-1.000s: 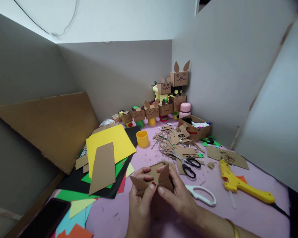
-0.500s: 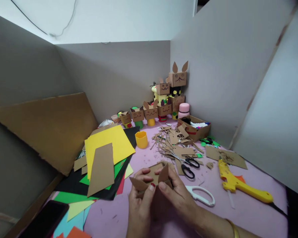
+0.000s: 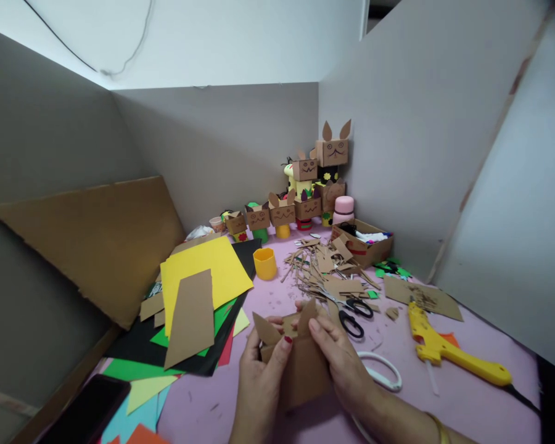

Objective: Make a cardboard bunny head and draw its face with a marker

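Note:
Between my two hands is a small cardboard box (image 3: 304, 373) with two pointed cardboard ears standing up from its top edge. My left hand (image 3: 263, 376) grips the box's left side, its thumb lying on the front near the left ear (image 3: 265, 328). On the other side, my right hand (image 3: 337, 351) holds the box, with the thumb by the right ear (image 3: 306, 318). The fingers behind the box are partly hidden. Beyond the right hand lie black-handled scissors (image 3: 355, 317). A white scissor handle (image 3: 388, 372) shows beside the right wrist.
A yellow hot glue gun (image 3: 457, 354) rests at the right. Cardboard scraps (image 3: 324, 256) are heaped behind the scissors, near an open box of pens (image 3: 374, 250). Coloured paper (image 3: 231, 271) and a phone (image 3: 86, 407) lie left. Cardboard animal figures (image 3: 282, 213) line the back, behind a yellow paper ring (image 3: 265, 264).
The box has tipped in my hands, so its broad plain front face now shows below the ears. My right hand has shifted slightly right and down along its side.

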A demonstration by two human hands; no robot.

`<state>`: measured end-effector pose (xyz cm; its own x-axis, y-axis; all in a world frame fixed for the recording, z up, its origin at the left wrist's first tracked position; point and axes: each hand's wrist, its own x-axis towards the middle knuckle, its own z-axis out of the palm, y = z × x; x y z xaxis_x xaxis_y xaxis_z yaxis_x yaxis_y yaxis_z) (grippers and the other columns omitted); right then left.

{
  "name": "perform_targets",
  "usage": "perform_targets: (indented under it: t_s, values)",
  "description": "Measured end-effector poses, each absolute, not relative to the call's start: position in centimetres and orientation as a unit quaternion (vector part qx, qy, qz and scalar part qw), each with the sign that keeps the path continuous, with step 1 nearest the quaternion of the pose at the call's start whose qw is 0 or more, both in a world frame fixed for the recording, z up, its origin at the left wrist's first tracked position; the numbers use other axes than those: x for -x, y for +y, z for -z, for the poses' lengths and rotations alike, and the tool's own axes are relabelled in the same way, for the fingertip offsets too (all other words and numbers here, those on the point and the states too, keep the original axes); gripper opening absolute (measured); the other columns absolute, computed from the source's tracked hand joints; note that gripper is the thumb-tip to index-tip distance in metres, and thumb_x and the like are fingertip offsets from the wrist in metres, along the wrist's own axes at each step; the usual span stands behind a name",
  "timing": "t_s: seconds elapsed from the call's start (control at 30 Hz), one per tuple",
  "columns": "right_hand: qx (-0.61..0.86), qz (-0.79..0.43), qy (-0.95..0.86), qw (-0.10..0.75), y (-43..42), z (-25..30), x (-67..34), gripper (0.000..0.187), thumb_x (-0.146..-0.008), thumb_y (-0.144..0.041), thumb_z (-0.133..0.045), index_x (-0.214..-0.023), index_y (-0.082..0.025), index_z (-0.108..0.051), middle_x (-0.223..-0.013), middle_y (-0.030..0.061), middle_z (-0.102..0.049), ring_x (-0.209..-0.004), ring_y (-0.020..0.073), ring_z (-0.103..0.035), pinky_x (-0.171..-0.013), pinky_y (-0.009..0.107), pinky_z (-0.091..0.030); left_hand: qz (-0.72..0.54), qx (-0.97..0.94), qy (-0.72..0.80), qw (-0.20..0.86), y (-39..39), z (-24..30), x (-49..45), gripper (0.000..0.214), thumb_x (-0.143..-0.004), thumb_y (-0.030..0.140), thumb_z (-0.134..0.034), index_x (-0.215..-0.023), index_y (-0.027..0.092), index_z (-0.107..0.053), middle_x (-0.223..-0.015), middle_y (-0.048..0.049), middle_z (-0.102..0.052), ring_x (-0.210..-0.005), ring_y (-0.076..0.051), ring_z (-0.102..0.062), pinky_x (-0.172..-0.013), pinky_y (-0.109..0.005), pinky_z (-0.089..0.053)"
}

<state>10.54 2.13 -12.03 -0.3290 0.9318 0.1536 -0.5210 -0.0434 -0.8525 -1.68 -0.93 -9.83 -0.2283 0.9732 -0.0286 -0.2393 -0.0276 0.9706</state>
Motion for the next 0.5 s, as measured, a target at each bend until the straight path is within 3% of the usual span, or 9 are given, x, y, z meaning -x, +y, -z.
perform_targets:
  t_s: [0.07,0.17,0.27,0.37,0.5]
  values:
    - [0.229,-0.681,-0.438,0.540,2.1,12.1,-10.7,0.032,-0.085,-0.044,-0.058,-0.112,-0.026,-0.060,-0.116,0.0073,-0.063,-0.102,0.0239,-0.061,-0.082,0.034,-0.049,-0.610,-0.369,0.492,0.499,-1.0,9.7,1.7,0.040,-0.065,0.036,-0.077,-0.097,0.021,-0.058,-0.096,-0.0042,-0.072,-0.084,-0.021,-0.069,-0.064,-0.022,-0.053]
    - [0.223,-0.664,-0.462,0.544,1.9,11.9,-10.8,0.051,-0.075,-0.036,-0.072,-0.121,-0.028,-0.050,-0.122,0.0045,-0.061,-0.108,0.0217,-0.059,-0.090,0.032,-0.046,-0.621,-0.354,0.474,0.514,-1.0,9.7,1.7,0.044,-0.065,0.033,-0.077,-0.101,0.022,-0.054,-0.095,-0.0051,-0.072,-0.081,-0.023,-0.070,-0.061,-0.026,-0.055]
    - [0.250,-0.688,-0.443,0.518,1.7,11.4,-10.8,0.057,-0.074,-0.034,-0.074,-0.122,-0.025,-0.046,-0.117,0.0067,-0.064,-0.106,0.0228,-0.061,-0.089,0.035,-0.048,-0.631,-0.359,0.460,0.512,-0.9,9.8,1.7,0.048,-0.064,0.030,-0.077,-0.106,0.022,-0.055,-0.104,-0.0087,-0.071,-0.095,-0.028,-0.068,-0.076,-0.035,-0.056]
    - [0.263,-0.696,-0.401,0.535,1.8,11.1,-10.8,0.058,-0.074,-0.036,-0.073,-0.122,-0.025,-0.042,-0.117,0.0068,-0.064,-0.102,0.0228,-0.063,-0.089,0.038,-0.048,-0.648,-0.382,0.469,0.463,-0.7,10.1,1.9,0.040,-0.064,0.031,-0.077,-0.098,0.020,-0.061,-0.109,-0.0110,-0.069,-0.114,-0.030,-0.058,-0.094,-0.039,-0.048]
    - [0.264,-0.691,-0.410,0.534,2.0,11.1,-10.8,0.058,-0.073,-0.036,-0.074,-0.121,-0.024,-0.042,-0.115,0.0062,-0.065,-0.100,0.0215,-0.064,-0.089,0.036,-0.048,-0.655,-0.417,0.458,0.434,-0.8,10.4,2.1,0.024,-0.069,0.032,-0.073,-0.088,0.021,-0.065,-0.115,-0.0093,-0.066,-0.119,-0.029,-0.053,-0.101,-0.040,-0.041]
